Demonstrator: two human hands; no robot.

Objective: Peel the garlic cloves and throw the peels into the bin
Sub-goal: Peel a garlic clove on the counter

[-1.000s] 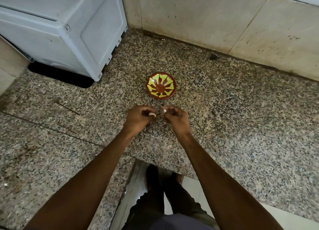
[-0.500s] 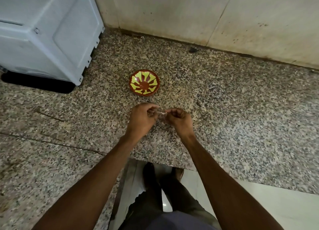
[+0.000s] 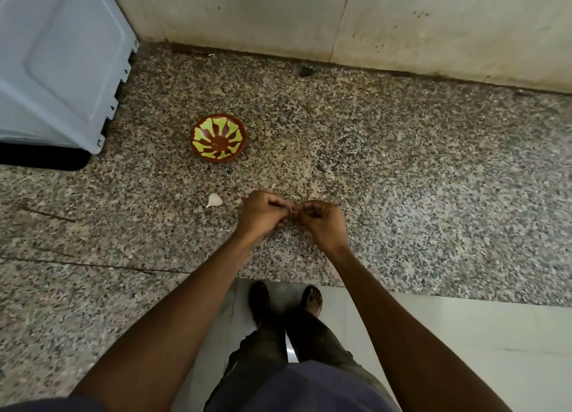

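Observation:
My left hand [image 3: 263,213] and my right hand [image 3: 322,221] meet fingertip to fingertip above the speckled granite counter [image 3: 402,179]. Both have their fingers curled and pinch a small garlic clove between them; the clove is almost fully hidden by the fingers. A white garlic piece [image 3: 214,200] lies on the counter just left of my left hand. A small red bowl with a yellow pattern [image 3: 218,137] sits farther back, with nothing visible inside. No bin is in view.
A pale blue-white appliance [image 3: 62,65] stands at the back left on a black base. A beige tiled wall [image 3: 340,18] runs along the back of the counter. Below the counter's front edge I see my legs, my feet and a light floor [image 3: 464,349].
A white garlic piece now lies on the counter left of my left hand; it was not seen earlier. My hands have come closer together, fingertips touching. The camera shifted.

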